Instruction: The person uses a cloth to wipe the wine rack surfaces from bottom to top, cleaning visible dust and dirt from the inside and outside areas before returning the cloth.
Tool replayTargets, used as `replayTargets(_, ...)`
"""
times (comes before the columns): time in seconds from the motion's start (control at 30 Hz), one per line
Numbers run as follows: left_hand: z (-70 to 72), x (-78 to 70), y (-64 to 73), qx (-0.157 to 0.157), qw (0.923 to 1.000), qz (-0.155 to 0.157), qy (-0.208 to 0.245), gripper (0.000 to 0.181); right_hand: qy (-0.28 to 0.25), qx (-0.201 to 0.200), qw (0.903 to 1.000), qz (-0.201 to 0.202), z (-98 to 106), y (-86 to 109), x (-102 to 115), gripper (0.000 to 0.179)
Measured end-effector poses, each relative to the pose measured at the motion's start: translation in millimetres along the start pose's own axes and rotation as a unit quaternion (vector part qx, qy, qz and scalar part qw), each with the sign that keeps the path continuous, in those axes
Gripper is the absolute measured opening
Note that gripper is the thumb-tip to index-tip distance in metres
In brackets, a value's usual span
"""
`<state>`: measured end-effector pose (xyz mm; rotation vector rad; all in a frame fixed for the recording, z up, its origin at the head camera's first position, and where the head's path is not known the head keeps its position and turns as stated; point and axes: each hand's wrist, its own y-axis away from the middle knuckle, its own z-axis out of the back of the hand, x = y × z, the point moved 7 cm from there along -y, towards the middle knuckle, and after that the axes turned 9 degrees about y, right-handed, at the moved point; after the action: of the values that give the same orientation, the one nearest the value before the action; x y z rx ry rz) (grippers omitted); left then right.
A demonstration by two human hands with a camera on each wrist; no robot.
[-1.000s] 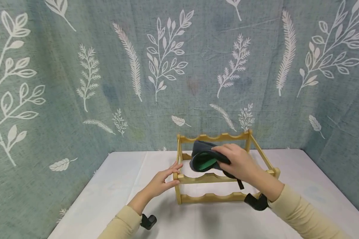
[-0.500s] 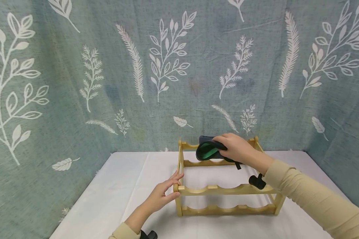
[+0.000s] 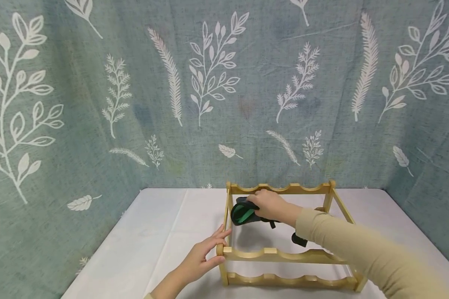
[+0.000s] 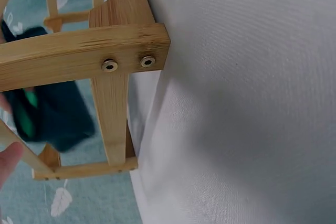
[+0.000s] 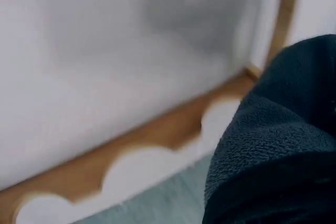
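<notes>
My left hand [image 3: 198,257] holds the front left corner of a wooden wine rack [image 3: 284,254] with scalloped rails; the thumb lies in front of the post, the fingers over the side rail. In the right hand [image 3: 271,205], inside the rack's frame near its left side, is a rolled dark blue terry cloth piece [image 3: 239,219] with a green inside and black edging. That cloth piece [image 4: 58,114] hangs beyond the rails in the left wrist view. Close up in the right wrist view, the cloth [image 5: 268,129] shows a looped texture. The right fingertips are hidden by it.
A white cloth-covered table [image 3: 161,236] lies under the rack. Behind it hangs a blue-green leaf-patterned curtain [image 3: 247,104], which also borders both sides. Black wrist camera parts [image 3: 299,240] sit under the right sleeve.
The wine rack has come nearer to me along with my left hand. My right hand has risen slightly, then dropped to the left with the cloth piece, down between the rails.
</notes>
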<state>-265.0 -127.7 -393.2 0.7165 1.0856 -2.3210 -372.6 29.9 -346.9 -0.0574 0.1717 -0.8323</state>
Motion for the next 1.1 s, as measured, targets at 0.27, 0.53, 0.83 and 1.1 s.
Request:
replayTargets(0.27,-5.3,-4.3,-0.3,0.005,0.9990,-0.037,-0.022,0.022,0.127,0.020,0.9916,0.000,-48,-29.8,11,0.017)
replayTargets(0.53,-5.7,-2.7,2.7,-0.001,0.9981,-0.038,-0.049,0.022,0.238,0.080,0.9678,0.018,-66,-21.0,-4,0.020)
replayTargets(0.83,-3.9,-0.6,5.7,-0.002,0.9984,-0.013,-0.055,0.022,0.183,0.107,0.9765,0.039,-69,19.1,-55,0.022)
replayTargets(1.1,-1.5,0.0,5.4,0.001,0.9971,-0.029,-0.071,0.022,0.140,0.137,0.9802,0.025,-62,61.7,-98,0.017)
